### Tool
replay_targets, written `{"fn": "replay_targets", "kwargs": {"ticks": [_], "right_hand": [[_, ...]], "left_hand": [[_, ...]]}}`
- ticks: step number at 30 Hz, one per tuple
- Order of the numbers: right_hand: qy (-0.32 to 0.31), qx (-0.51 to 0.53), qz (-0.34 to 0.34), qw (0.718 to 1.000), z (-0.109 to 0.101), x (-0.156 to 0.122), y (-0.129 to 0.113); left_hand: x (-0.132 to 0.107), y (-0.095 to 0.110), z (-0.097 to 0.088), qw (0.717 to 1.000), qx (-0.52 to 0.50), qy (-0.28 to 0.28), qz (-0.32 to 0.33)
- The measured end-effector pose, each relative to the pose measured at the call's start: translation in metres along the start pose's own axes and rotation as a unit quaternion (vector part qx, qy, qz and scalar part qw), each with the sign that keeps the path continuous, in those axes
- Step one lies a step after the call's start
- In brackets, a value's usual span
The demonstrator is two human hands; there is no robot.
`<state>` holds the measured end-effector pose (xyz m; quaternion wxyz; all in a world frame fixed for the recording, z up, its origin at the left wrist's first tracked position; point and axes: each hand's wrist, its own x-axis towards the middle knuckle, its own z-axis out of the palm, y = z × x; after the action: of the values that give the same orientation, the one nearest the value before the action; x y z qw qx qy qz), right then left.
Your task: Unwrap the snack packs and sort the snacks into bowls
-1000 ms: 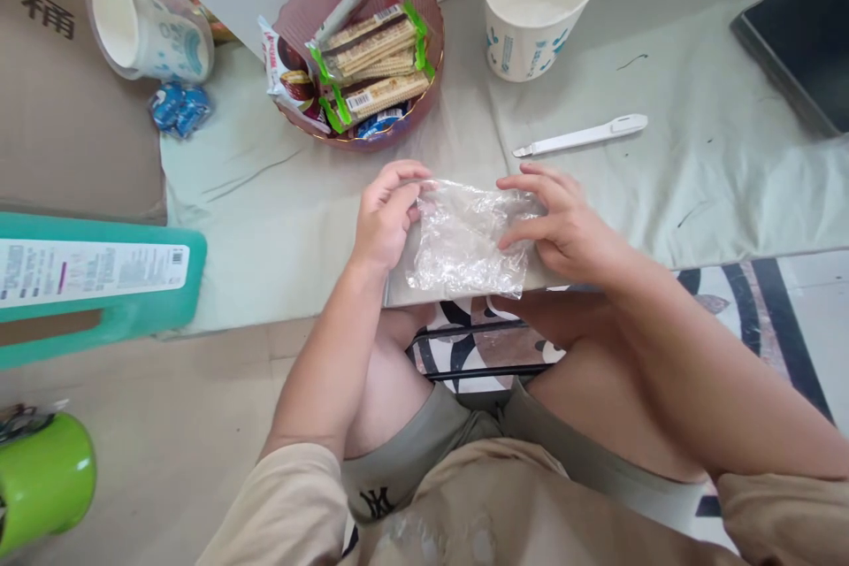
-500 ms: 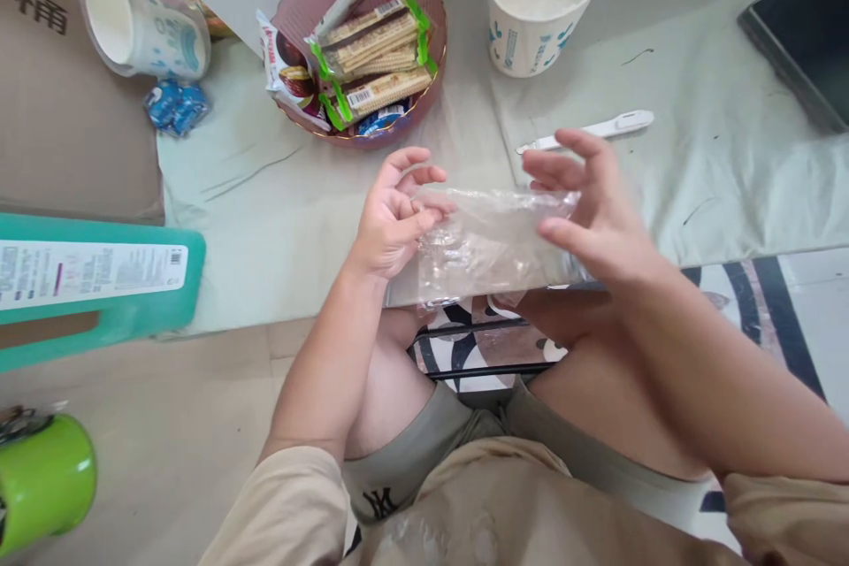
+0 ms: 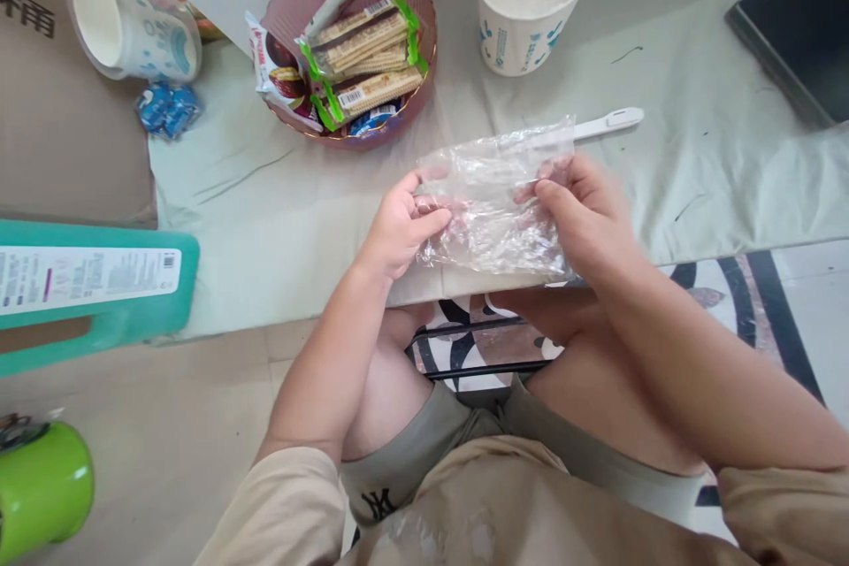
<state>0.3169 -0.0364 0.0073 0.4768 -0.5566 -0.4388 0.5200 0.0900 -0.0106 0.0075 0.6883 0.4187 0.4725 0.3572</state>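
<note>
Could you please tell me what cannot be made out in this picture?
Head view:
Contents of the crumpled clear plastic bag, held by left hand and right hand: creases and glare hide them.
Slim white plastic tool: bag covers its left end.
Black flat tablet: cut by right edge.

A clear plastic bag (image 3: 494, 203), crumpled and creased all over, hangs stretched between the left hand (image 3: 404, 225) and the right hand (image 3: 584, 212), nearer the person than the bowl (image 3: 292, 4) and off to its right. The bag is held broadside to the camera, long side level, its upper edge raised and tipped slightly away toward the bowl's side of the table. The left hand pinches its left edge between thumb and fingers; the right hand grips its right edge, fingers showing through the film. The film is thin and see-through, catching white glints along its wrinkles. Whether anything lies inside cannot be told.
</note>
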Motion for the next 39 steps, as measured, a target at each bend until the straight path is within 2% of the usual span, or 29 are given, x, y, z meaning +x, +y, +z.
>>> {"fn": "replay_targets", "kwargs": {"ticks": [2,4,9,11,13,15,16,21,24,28,33,36,39], "right_hand": [[-0.001,0.010,0.020,1.000,-0.002,0.001,0.000],[0.000,0.023,0.028,0.999,-0.004,0.003,0.003],[-0.046,0.039,0.009,0.998,-0.005,0.006,0.020],[-0.064,0.035,0.003,0.997,-0.005,0.007,0.024],[-0.066,0.032,-0.003,0.997,-0.006,0.007,0.025],[-0.066,0.030,-0.009,0.997,-0.007,0.007,0.022],[-0.068,0.030,-0.009,0.997,-0.008,0.007,0.020],[-0.072,0.041,0.010,0.997,-0.007,0.007,0.015],[-0.059,0.048,0.021,0.997,-0.007,0.007,0.012],[-0.054,0.073,0.043,0.995,-0.007,0.008,0.006],[-0.128,0.069,0.099,0.984,-0.006,0.006,-0.001],[-0.154,0.027,0.074,0.985,-0.006,0.004,-0.002],[-0.140,0.025,0.036,0.989,-0.004,0.003,-0.004]], "left_hand": [[0.003,-0.004,-0.002,0.996,0.055,0.049,0.043],[0.005,-0.007,-0.005,0.991,0.080,0.072,0.078],[0.003,-0.004,-0.008,0.992,0.040,0.046,0.109],[-0.001,0.000,-0.006,0.997,0.010,0.020,0.080],[-0.004,0.005,-0.004,0.999,-0.011,-0.039,0.021],[-0.007,0.009,-0.001,0.995,-0.002,-0.093,-0.031],[-0.008,0.010,0.000,0.994,0.013,-0.102,-0.043],[-0.006,0.013,0.002,0.994,0.071,-0.047,-0.070],[-0.005,0.015,-0.001,0.992,0.072,-0.052,-0.087],[-0.006,0.017,-0.004,0.995,0.044,-0.054,-0.069],[-0.007,0.015,-0.005,0.995,0.038,-0.074,-0.061],[-0.006,0.015,-0.005,0.995,0.049,-0.072,-0.052],[-0.006,0.015,-0.006,0.996,0.020,-0.072,-0.046]]}}
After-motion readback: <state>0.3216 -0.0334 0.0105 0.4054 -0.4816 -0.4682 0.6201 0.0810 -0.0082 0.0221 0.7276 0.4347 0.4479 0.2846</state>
